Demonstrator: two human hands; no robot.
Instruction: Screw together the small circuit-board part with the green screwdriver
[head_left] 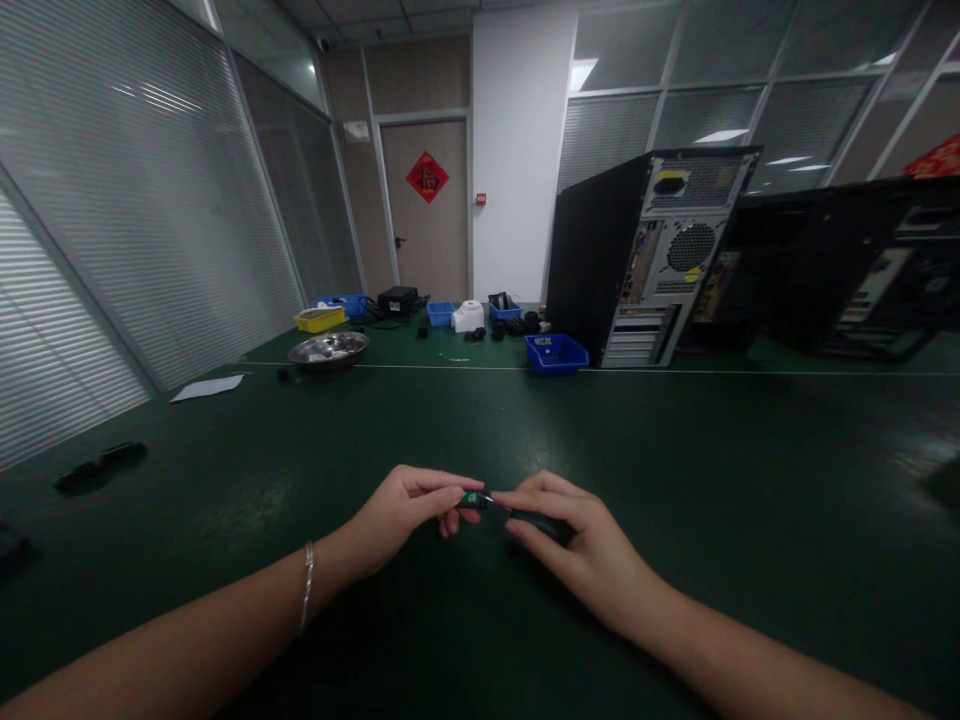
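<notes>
Low over the green tabletop [420, 420], my left hand [409, 510] pinches a small circuit board [471, 498] with a green face and dark edges. A screwdriver [541, 522] with a dark handle lies in my right hand [585, 530], its fingers wrapped round it. The bright metal shaft points left, and its tip meets the right end of the board or is very close to it; contact is too small to make out. My left fingers partly cover the board, and my right palm hides the handle's end.
A blue bin [556, 356] stands ahead, beside a tall black computer case [637, 260]. Farther left are a metal bowl [328, 350], a yellow tray [321, 319] and a white device [469, 317]. Paper [208, 388] and a dark object [101, 466] lie at the left.
</notes>
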